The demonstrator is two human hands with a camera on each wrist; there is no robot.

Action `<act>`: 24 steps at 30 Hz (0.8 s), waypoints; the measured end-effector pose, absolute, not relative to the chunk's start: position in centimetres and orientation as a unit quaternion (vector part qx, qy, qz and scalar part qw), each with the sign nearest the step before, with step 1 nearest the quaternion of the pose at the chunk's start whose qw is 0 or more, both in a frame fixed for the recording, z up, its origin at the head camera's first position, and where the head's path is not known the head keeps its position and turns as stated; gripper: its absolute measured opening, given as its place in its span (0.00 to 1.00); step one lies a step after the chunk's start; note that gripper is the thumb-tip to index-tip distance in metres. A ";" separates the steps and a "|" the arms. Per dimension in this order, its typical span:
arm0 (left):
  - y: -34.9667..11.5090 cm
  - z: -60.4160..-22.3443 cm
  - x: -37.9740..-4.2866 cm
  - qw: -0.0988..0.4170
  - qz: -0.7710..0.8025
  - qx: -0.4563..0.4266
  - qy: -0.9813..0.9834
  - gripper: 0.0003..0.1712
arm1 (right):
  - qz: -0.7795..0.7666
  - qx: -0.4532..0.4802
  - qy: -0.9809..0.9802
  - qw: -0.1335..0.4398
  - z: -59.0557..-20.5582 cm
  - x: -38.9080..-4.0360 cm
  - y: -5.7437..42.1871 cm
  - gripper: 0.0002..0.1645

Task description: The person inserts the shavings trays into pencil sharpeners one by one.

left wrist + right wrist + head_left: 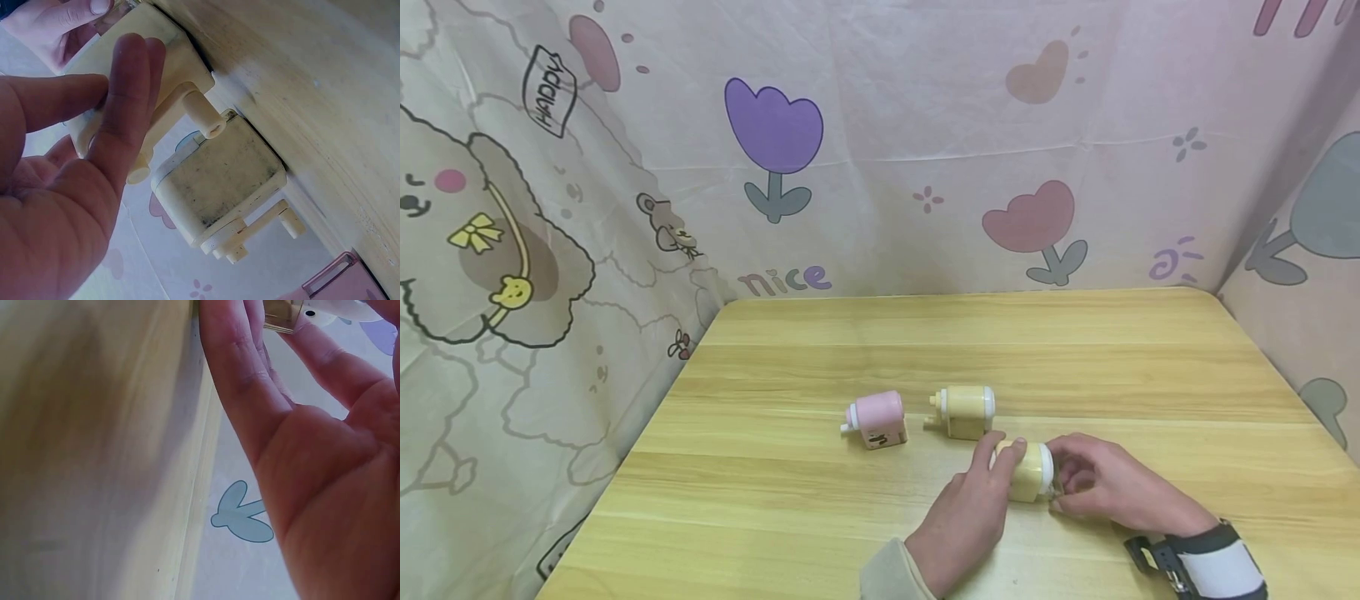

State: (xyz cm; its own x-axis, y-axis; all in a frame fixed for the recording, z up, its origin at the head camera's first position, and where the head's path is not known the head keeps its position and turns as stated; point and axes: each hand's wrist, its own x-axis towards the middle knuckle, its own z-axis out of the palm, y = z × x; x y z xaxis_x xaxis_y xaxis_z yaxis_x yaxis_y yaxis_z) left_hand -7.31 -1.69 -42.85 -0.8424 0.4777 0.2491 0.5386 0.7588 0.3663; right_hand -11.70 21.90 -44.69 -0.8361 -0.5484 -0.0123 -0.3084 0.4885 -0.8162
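Note:
My left hand (958,517) grips a yellow crank pencil sharpener (1028,473) from its left side, near the table's front right. In the left wrist view, fingers lie across its crank end, and the crank handle (205,117) sticks out beside them. My right hand (1108,482) is at the opposite, white-rimmed end, its thumb and fingers pinching a clear shavings drawer (282,314) low on that end. Just behind stands a second yellow pencil sharpener (967,412), with its crank toward the left. A pink pencil sharpener (882,419) stands left of that one.
The wood-grain table (760,500) carries all three sharpeners. A printed cloth (895,108) hangs along the table's back and both sides. A strapped band (1213,562) is worn on the right wrist.

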 end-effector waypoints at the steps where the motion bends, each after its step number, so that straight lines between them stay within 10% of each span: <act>1: -1.7 -42.8 -7.3 0.069 -0.217 -0.272 -0.935 0.34 | -0.436 -0.253 0.853 0.132 -44.7 -11.7 21.9 0.35; 24: -1.7 -42.9 -7.3 0.092 -0.217 -0.283 -0.930 0.40 | -0.428 -0.241 0.864 0.110 -44.5 -11.5 21.7 0.33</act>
State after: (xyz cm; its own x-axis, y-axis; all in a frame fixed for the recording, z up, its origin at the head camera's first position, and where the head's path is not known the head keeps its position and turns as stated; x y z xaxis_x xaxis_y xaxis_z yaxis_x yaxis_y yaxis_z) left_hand -7.30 -1.71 -42.95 -0.8232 0.4855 0.2944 0.5657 0.7459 0.3516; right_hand -11.52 21.66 -44.47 -0.8593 -0.5112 0.0162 -0.3223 0.5167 -0.7932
